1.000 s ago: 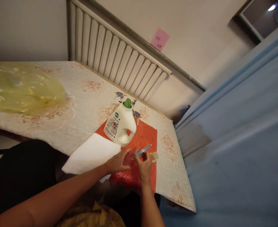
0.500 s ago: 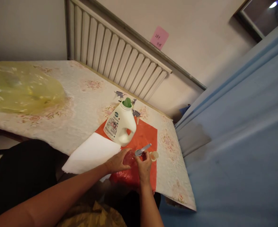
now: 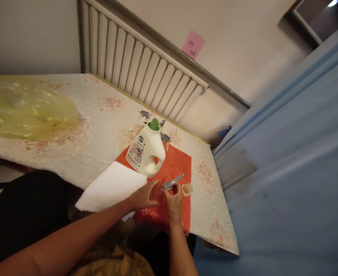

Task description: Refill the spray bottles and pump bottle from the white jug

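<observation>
My left hand is curled around a clear, rounded container that looks like a bottle, lying over the red sheet. Beside it, my right hand pinches a small grey piece with a round end and a long flat arm, held at the container's end. Its exact kind is not clear. A small round cup with a pale flap stands just right of my right fingers. Behind both hands stands an uncapped cream jug with a label, a handle and a green spout.
Several grey trigger spray heads lie behind the jug. White folded paper lies left of my hands. A yellow plastic bag rests on the flowered tablecloth. A radiator lines the back, and a blue curtain hangs right.
My right hand and the grey piece have shifted very slightly left. My left hand and the jug keep their places.
</observation>
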`<state>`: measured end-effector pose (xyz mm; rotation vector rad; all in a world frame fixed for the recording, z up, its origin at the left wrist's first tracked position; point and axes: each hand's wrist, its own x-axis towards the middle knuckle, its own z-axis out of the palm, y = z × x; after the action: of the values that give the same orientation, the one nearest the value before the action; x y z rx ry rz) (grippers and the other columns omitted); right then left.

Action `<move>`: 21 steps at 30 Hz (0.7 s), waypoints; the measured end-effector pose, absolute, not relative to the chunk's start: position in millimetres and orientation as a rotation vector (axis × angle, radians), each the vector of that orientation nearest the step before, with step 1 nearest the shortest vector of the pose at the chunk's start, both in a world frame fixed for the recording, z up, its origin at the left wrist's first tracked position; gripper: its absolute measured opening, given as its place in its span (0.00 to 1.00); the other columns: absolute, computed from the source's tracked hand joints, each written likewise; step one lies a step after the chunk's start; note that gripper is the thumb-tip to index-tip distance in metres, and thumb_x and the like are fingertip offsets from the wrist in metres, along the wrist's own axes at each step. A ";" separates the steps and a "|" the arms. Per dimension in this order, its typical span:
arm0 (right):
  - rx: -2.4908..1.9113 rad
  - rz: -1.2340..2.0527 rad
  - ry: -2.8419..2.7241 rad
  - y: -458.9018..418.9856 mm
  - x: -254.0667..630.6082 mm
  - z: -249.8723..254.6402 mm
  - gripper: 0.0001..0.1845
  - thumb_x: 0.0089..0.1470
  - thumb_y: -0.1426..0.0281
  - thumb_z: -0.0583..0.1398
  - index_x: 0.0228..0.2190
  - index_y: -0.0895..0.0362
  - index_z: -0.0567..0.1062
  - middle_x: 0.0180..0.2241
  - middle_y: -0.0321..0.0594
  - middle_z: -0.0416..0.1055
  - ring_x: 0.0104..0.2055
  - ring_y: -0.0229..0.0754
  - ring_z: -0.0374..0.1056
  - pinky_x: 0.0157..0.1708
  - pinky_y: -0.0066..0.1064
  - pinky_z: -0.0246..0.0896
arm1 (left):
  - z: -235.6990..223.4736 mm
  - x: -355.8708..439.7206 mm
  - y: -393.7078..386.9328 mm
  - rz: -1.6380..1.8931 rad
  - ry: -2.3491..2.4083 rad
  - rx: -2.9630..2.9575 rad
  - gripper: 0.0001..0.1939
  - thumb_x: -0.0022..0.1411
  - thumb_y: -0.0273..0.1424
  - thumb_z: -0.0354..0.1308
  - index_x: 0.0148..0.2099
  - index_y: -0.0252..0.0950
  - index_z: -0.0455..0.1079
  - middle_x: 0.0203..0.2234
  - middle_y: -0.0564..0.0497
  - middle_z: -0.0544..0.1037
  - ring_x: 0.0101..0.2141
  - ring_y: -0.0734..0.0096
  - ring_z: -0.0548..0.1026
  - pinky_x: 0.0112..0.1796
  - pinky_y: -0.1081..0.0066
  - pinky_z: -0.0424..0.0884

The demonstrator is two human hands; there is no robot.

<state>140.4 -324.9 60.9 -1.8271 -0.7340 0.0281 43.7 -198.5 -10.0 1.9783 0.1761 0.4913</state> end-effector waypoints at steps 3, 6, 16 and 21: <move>-1.776 0.055 -0.817 -327.9 139.3 62.1 0.16 0.48 0.66 0.65 0.40 0.56 0.73 0.39 0.41 0.74 0.41 0.45 0.70 0.45 0.36 0.65 | -10.4 43.4 -198.4 0.494 0.179 1.965 0.47 0.47 0.31 0.69 0.66 0.37 0.53 0.62 0.38 0.66 0.61 0.45 0.66 0.61 0.49 0.62; -1.742 0.086 -0.927 -332.5 140.5 64.4 0.14 0.54 0.64 0.61 0.42 0.56 0.75 0.42 0.42 0.74 0.44 0.45 0.70 0.47 0.36 0.65 | -10.4 42.6 -198.6 0.511 0.172 1.966 0.46 0.48 0.31 0.69 0.67 0.38 0.53 0.62 0.39 0.66 0.61 0.46 0.66 0.61 0.49 0.62; -1.802 0.017 -0.780 -325.9 139.8 59.2 0.15 0.46 0.65 0.66 0.37 0.56 0.73 0.36 0.39 0.74 0.38 0.45 0.70 0.43 0.35 0.65 | -12.5 43.1 -198.5 0.504 0.173 1.983 0.46 0.48 0.31 0.69 0.67 0.39 0.52 0.62 0.40 0.66 0.61 0.47 0.66 0.61 0.50 0.63; -1.768 0.045 -0.910 -332.2 141.4 62.8 0.11 0.53 0.63 0.62 0.37 0.55 0.76 0.39 0.41 0.74 0.41 0.45 0.70 0.45 0.36 0.65 | -10.9 42.4 -198.9 0.508 0.163 1.973 0.46 0.48 0.30 0.69 0.66 0.38 0.53 0.62 0.39 0.66 0.61 0.47 0.66 0.61 0.50 0.62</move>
<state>141.4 -332.2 62.8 -1.7684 -0.9098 0.0453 42.4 -198.9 -10.9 1.9735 0.1634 0.5076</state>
